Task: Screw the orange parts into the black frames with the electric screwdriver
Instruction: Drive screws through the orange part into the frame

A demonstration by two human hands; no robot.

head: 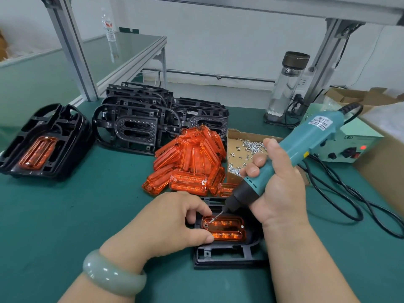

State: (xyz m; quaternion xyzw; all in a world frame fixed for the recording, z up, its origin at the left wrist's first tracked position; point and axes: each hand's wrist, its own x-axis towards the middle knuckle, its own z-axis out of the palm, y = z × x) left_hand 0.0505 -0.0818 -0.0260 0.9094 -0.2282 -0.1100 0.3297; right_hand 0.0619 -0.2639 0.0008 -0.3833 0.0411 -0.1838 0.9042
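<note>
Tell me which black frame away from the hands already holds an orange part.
The black frame alone at far left, orange part inside; the stacked frames show empty slots.

On my left wrist I wear a thick, rounded bangle of pale grey-green, jade-like stone point(113, 274). It is smooth and glossy, with cloudy whitish patches in it and small bright glints of light along its curve. It circles the wrist as one seamless ring and sits snugly just behind my left hand point(175, 217). Both my forearms point(290, 259) are bare as far as the bottom edge of the view. My right hand point(282, 193) and its wrist are bare too. The fingernails point(253, 171) that show on both hands are short and plain, with rounded ends.
</note>
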